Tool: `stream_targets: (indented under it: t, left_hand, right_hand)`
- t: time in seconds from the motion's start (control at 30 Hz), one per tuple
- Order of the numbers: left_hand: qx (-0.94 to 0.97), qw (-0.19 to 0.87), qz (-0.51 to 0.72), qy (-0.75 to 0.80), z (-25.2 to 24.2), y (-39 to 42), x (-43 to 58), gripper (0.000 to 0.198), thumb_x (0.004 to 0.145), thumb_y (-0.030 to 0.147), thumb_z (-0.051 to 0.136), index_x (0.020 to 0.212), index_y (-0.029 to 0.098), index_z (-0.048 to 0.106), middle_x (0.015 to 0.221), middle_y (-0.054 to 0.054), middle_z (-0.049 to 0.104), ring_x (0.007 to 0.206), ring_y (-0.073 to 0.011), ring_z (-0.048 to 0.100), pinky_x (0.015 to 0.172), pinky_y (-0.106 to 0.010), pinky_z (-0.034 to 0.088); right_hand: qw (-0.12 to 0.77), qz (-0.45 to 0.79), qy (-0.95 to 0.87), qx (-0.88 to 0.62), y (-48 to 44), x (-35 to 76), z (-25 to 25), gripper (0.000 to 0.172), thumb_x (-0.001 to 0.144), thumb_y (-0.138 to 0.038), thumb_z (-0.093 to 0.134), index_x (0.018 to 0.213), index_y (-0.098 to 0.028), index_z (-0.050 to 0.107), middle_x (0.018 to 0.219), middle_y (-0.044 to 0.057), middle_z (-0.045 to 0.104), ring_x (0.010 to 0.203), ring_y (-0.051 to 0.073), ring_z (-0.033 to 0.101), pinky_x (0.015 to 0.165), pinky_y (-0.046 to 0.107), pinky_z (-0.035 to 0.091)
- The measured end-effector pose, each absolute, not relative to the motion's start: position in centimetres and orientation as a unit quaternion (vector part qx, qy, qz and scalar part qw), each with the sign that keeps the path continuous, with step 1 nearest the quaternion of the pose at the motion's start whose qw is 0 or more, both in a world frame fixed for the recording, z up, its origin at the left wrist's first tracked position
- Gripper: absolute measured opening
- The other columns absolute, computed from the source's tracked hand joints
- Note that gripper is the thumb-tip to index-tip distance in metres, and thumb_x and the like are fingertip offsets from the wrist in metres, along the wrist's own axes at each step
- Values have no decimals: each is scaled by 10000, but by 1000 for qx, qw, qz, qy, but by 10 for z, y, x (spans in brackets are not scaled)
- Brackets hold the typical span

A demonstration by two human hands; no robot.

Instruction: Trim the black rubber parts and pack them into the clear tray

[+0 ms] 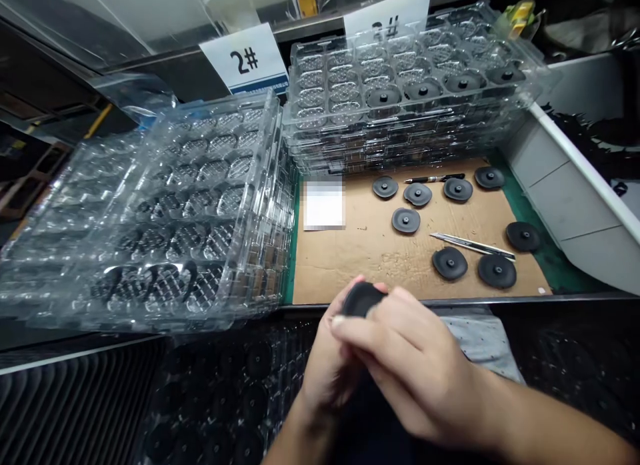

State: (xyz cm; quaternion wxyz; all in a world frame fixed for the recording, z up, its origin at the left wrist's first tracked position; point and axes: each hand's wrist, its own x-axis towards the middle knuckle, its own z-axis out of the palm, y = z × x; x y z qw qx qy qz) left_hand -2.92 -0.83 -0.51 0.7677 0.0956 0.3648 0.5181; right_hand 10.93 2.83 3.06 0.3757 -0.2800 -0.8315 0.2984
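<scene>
Just in front of the table's near edge, a black rounded disc-shaped part [362,298] is held between my two hands. My left hand [324,361] is closed around its left side and underside. My right hand [417,355] is closed in a pinch at the disc's right edge, fingers curled and thumb side toward the left hand. Whether a small tool sits inside the right fingers is hidden. Several similar black discs [451,263], each with a small central stud, lie spread over the cardboard [350,265]. A slim silver craft knife [473,245] rests among them.
Stacked clear plastic trays [200,185] stand at left, and another stack [345,128] at the back holds several discs. A black pen [434,179] and a white blurred square [324,205] lie on the cardboard. Trays of discs [223,401] sit below left. A white-edged panel [590,165] borders the right.
</scene>
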Motion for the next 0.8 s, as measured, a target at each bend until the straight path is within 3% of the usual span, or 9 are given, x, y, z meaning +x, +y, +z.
stream_targets:
  t: [0.17, 0.27, 0.43, 0.57, 0.7, 0.8]
  left_hand:
    - [106, 751, 542, 362, -8, -12, -31, 659, 545, 372, 822, 1151, 231, 606, 1156, -64, 658, 1032, -199, 619, 937, -281, 455]
    - [105, 739, 549, 376, -6, -12, -33, 643, 572, 399, 802, 1162, 242, 600, 1176, -62, 647, 1088, -208, 587, 972, -292, 422]
    - [84, 755, 521, 389, 0, -15, -38, 689, 579, 419, 790, 1212, 260, 568, 1167, -41, 639, 1121, -244, 549, 1053, -364, 324]
    - [72, 777, 513, 359, -5, -18, -38, 706, 593, 444, 773, 1222, 200, 565, 1131, -68, 649, 1021, -213, 594, 970, -313, 405]
    - [63, 826, 486, 279, -9, -18, -39, 717, 552, 437, 793, 1204, 239, 573, 1273, -107, 578, 1001, -256, 630, 883, -334, 484]
    - [52, 829, 495, 254, -10, -19, -42, 662, 595, 425, 773, 1203, 256, 572, 1330, -114, 541, 1045, -276, 625, 892, -339, 494]
  right_hand:
    - [310, 327, -829, -332, 21, 132, 25, 270, 858, -45, 461, 1098, -127, 554, 802, 39, 586, 680, 137, 466, 629, 290, 363]
    - [324, 256, -834, -367, 24, 133, 25, 284, 852, -30, 450, 1090, -117, 579, 754, 48, 569, 672, 151, 445, 622, 307, 338]
    - [356, 207, -848, -334, 37, 120, 22, 290, 863, -30, 401, 997, -140, 634, 857, 83, 629, 686, 162, 451, 617, 321, 329]
    - [370, 274, -820, -342, 48, 116, 13, 272, 894, -77, 426, 1031, -172, 641, 891, 64, 640, 748, 156, 522, 688, 318, 393]
    - [381, 384, -724, -428, 52, 128, 0, 261, 914, -144, 464, 1111, -224, 614, 1011, 28, 645, 915, 138, 578, 807, 267, 437]
    - [334, 433, -654, -522, 45, 142, -16, 222, 907, -265, 509, 1101, -273, 617, 1086, -1, 639, 970, 151, 582, 798, 255, 447]
